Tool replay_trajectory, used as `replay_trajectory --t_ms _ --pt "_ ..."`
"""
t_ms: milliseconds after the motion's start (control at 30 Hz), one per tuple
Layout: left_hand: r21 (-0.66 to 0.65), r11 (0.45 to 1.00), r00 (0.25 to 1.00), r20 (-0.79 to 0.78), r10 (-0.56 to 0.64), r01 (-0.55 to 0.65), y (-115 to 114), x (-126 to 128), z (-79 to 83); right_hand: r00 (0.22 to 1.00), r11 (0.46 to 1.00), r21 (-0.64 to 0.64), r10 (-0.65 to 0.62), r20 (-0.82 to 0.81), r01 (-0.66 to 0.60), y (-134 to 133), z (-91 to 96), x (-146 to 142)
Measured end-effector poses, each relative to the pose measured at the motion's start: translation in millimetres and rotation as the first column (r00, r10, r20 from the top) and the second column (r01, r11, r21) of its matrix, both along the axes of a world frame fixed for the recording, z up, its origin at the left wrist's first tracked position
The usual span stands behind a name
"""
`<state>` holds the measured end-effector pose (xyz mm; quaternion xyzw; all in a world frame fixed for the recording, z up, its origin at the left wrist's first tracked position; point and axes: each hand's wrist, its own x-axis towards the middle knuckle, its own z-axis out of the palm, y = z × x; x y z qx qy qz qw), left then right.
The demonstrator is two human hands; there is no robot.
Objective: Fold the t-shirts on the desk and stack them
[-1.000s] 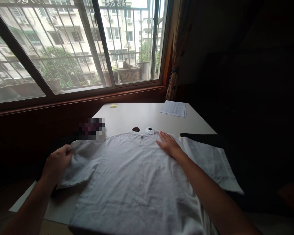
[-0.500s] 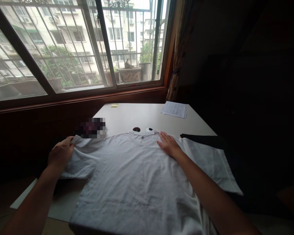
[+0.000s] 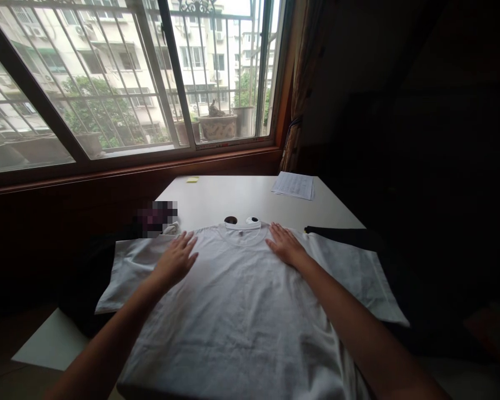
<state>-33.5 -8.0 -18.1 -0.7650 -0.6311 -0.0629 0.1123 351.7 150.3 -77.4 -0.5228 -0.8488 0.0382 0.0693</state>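
Observation:
A white T-shirt (image 3: 237, 311) lies spread flat on a white table (image 3: 233, 197), collar toward the window and both sleeves out to the sides. My left hand (image 3: 175, 260) rests flat on the shirt's left shoulder, fingers stretched out. On the right shoulder, just beside the collar, my right hand (image 3: 286, 245) lies flat with its fingers spread. Neither hand holds anything.
A sheet of paper (image 3: 294, 185) lies at the table's far right, a yellow sticky note (image 3: 192, 179) at the far left. Two small round objects (image 3: 241, 220) sit just beyond the collar. A dark cloth (image 3: 341, 234) lies under the right sleeve. A barred window (image 3: 120, 83) stands behind.
My left hand let go of the left sleeve and moved right onto the shirt's left shoulder, now lying flat. The left sleeve now lies spread out. The right hand has not moved.

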Motion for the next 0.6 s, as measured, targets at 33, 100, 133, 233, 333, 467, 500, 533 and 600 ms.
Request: replay_trajectory --t_ms 33,100,133,233,333,467,500,533,600 --pt "-0.056 0.998 1.0 0.02 -0.021 0.022 11.6 14.9 -7.7 1.0 1.0 -0.007 0.002 0.0 -0.002 0.5 -0.5 0.1" --pt "-0.144 0.989 0.999 0.041 -0.016 0.022 34.8 38.7 -20.3 1.0 1.0 -0.017 0.006 0.002 -0.006 1.5 -1.2 0.4" --pt "-0.177 0.984 0.999 0.049 0.015 -0.006 45.5 46.6 -25.0 1.0 1.0 -0.022 0.008 0.002 -0.008 1.9 -1.5 0.6" --pt "-0.21 0.972 0.99 0.068 0.125 -0.108 69.4 52.3 -34.0 1.0 0.999 -0.039 0.005 0.006 -0.004 2.6 -1.6 1.3" --pt "-0.202 0.968 0.983 0.076 0.166 -0.147 78.7 36.9 -39.9 1.0 0.998 -0.059 -0.001 0.016 0.002 2.8 -0.5 0.3" --pt "-0.206 0.964 0.981 0.062 0.186 -0.17 77.5 8.8 -46.4 1.0 0.997 -0.074 0.006 0.017 -0.005 3.8 2.7 -7.0" --pt "-0.207 0.962 0.98 0.058 0.191 -0.175 76.9 3.2 -47.5 1.0 0.997 -0.08 0.009 0.016 -0.008 4.3 3.7 -9.7" --pt "-0.209 0.961 0.979 0.056 0.195 -0.18 76.6 -1.5 -48.3 1.0 0.996 -0.088 0.013 0.014 -0.011 5.0 4.6 -12.4" --pt "-0.22 0.957 0.977 0.056 0.204 -0.187 77.5 -8.4 -49.1 1.0 0.995 -0.099 0.022 0.012 -0.021 6.6 5.7 -17.1"
